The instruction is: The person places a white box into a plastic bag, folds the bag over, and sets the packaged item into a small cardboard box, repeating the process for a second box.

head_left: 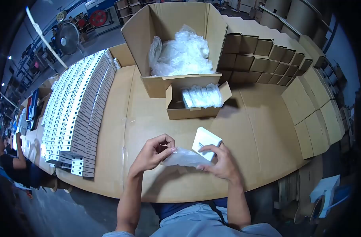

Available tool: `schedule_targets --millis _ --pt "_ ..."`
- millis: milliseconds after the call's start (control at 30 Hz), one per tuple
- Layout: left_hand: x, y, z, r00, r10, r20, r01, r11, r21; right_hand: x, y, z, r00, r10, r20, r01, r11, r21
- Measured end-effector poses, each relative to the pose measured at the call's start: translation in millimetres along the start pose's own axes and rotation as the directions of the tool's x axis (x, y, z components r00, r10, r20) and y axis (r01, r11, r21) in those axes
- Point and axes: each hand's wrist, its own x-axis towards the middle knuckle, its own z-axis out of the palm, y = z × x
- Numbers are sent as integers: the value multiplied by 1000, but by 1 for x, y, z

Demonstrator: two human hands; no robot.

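1. Near the 6 o'clock edge of the desk [251, 126], the left hand [153, 152] is pinching one end of the single clear plastic bag [184, 158], its grip pressed together.
2. The right hand [222, 164] is clamping one white box [206, 140] at the bag's 1 o'clock.
3. The bag is looking light, limp and slippery, so it is probably handling best by its edges.
4. Two open cartons [188, 112] are standing at 12 o'clock.

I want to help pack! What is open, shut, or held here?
Big carton, open, clear bags inside.
Small carton, open, bundle of bags inside.
Clear bag, pinched between left hand and right hand.
Small white box, shut, tilted, touching right hand.
White boxes, shut, stacked in rows.
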Motion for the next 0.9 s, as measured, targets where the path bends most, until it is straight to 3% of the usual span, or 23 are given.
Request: schedule_targets --millis 167,200,233,300,400,500,633,700,733,833,900 --pt "4 7 1 995 -69 -78 75 995 67 -1 41 12 987 -78 143 72 996 45" --pt "7 0 -1 989 35 -147 -19 994 109 -2 43 11 982 -80 169 67 995 78" --pt "7 -4 -6 982 10 -187 5 997 78 -4 44 11 977 -82 197 60 992 112" --pt "10 -5 -2 881 179 -437 -107 977 184 -5 38 17 995 -4 97 -11 988 155" --pt "-5 17 6 824 412 -389 -174 838 518 -4 28 21 998 57 14 -58 981 185" --pt "-12 35 23 870 442 -218 -177 693 699 -4 27 24 999 40 -2 -39 989 145" --pt "-8 35 27 911 388 -142 -164 654 739 -5 25 28 999 28 18 -30 994 103" --pt "-7 32 25 948 304 -90 -145 667 731 -3 20 27 997 -71 24 71 997 21" --pt "-4 29 25 939 341 -35 -233 710 665 -4 17 26 993 -117 31 118 993 -19" --pt "-4 37 27 989 143 -24 -107 834 542 -4 8 20 998 -59 11 59 998 -25" --pt "-4 37 26 994 110 -3 -93 854 511 -7 18 26 999 -47 -14 47 998 28"
